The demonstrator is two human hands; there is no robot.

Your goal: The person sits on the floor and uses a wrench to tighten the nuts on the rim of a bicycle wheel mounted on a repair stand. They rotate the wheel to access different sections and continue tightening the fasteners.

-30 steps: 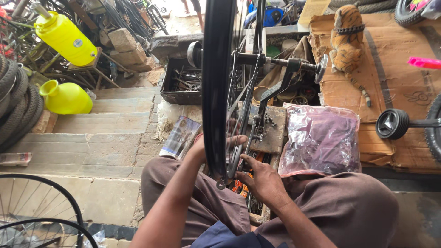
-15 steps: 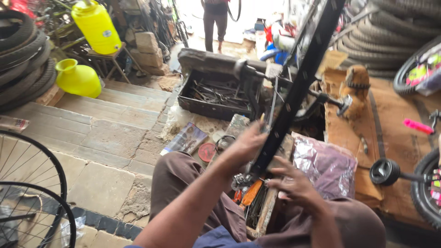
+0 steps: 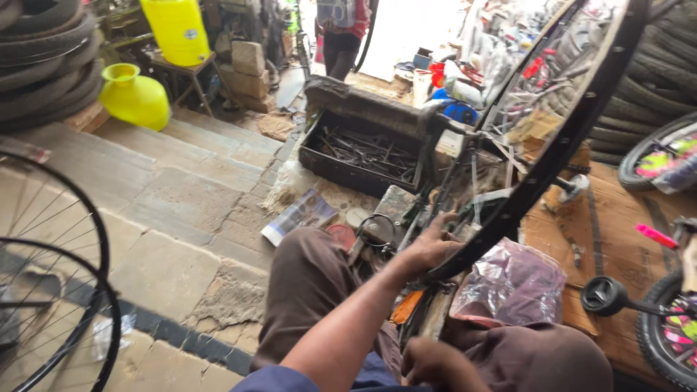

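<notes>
A black bicycle wheel rim (image 3: 559,145) with thin spokes stands tilted in front of me, its top leaning to the upper right. My left hand (image 3: 430,248) grips the lower part of the rim, fingers among the spokes. My right hand (image 3: 435,363) is down near my lap at the bottom edge, fingers curled; whether it holds anything is hidden. I sit in brown trousers (image 3: 312,290) on stone steps.
An open dark metal toolbox (image 3: 363,149) with tools lies ahead. A clear plastic bag (image 3: 512,287) rests by my right knee. Bare wheel rims (image 3: 51,290) stand at left, stacked tyres (image 3: 43,58) and yellow containers (image 3: 134,94) at upper left, small bicycle wheels (image 3: 668,334) at right. A person stands at the back.
The rim has tipped from upright to leaning right. My right hand has left the rim and dropped to my lap. The view has swung left and up.
</notes>
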